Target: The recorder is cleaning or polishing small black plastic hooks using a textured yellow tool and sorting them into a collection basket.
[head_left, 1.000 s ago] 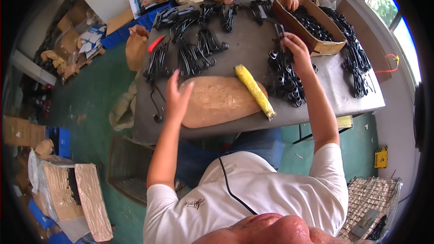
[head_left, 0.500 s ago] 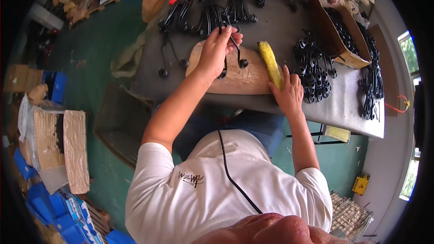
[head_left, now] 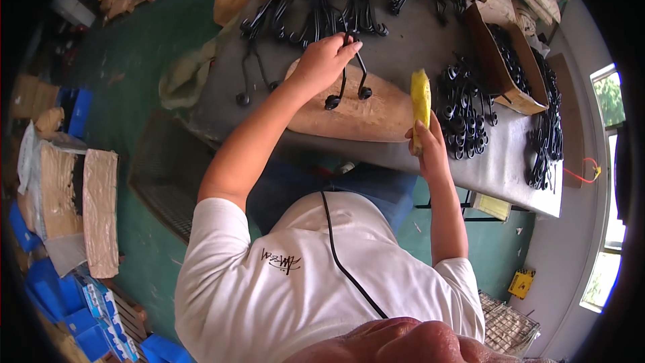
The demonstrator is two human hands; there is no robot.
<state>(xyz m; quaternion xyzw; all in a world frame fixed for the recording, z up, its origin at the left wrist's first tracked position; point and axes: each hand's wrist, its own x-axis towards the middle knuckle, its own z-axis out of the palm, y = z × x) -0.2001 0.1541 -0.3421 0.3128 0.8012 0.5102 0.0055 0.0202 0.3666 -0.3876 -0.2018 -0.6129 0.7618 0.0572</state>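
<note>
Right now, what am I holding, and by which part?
Your left hand holds black rods near their upper ends; your right hand grips the yellow bar by its lower end.

Item 1. Left hand point(head_left: 324, 64): bare, at twelve o'clock from the view's centre; back of hand mostly uppermost, fingers point(head_left: 350, 48) closed in a pinch toward two o'clock.
Item 2. Left wrist point(head_left: 302, 86): near eleven o'clock, roughly in line with the forearm.
Item 3. Left forearm point(head_left: 262, 138): bare, slanting from the elbow toward one o'clock.
Item 4. Left elbow point(head_left: 220, 185): bent, out at nine o'clock.
Item 5. Right hand point(head_left: 428, 144): bare, near three o'clock; digits curled in a grip, partly hidden; well apart from the left.
Item 6. Right forearm point(head_left: 447, 212): bare, at four o'clock, rising almost straight toward twelve.
Item 7. Torso point(head_left: 349, 269): six o'clock, between both arms.
</note>
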